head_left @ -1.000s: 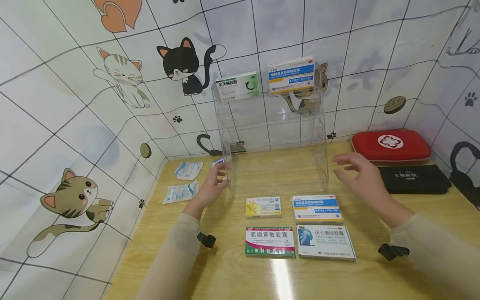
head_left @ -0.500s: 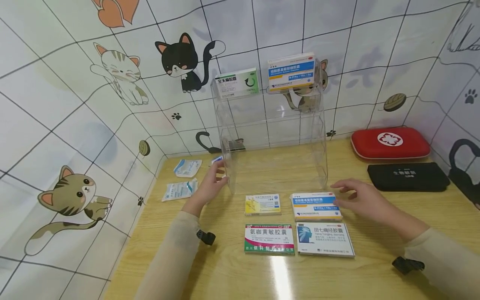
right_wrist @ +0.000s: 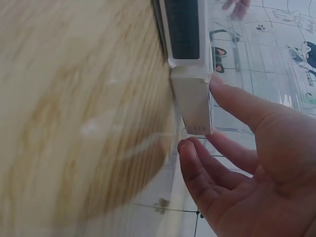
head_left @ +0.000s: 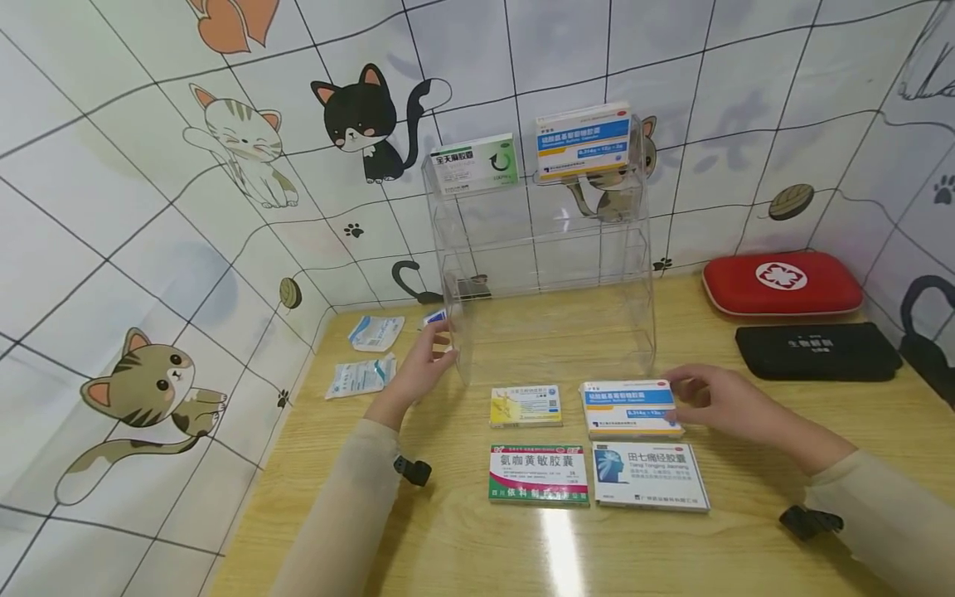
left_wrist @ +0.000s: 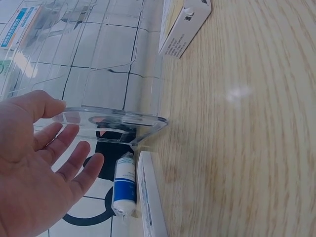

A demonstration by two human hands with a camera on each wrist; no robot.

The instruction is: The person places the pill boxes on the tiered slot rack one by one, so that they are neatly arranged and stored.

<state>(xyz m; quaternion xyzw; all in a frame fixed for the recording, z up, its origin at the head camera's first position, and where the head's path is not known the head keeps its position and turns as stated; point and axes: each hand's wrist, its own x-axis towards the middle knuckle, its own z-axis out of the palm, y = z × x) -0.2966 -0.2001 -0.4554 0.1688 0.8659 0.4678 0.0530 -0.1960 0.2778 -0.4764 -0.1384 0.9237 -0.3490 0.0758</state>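
Two hands are in play in the head view, and our right hand (head_left: 727, 406) is at the right end of the blue-and-white box (head_left: 625, 408). That box lies flat on the table (head_left: 440, 514), in front of the clear stand (head_left: 640, 332) and just behind the white box (head_left: 651, 476). We'd judge it light and stiff, a little slick on the printed faces, and easy to dent under a hard squeeze. Best hold, we reckon: the two long edges, near that right end.

Over to the left wrist view: our left hand (left_wrist: 44, 153) has relaxed, parted fingers, its thumb at the stand's edge. The blue-and-white box is well apart from it, off to its right.

Now the right wrist view, up close! Our thumb and forefinger bracket the box's short end across its width, seemingly pinching it; how firmly, we can't tell.
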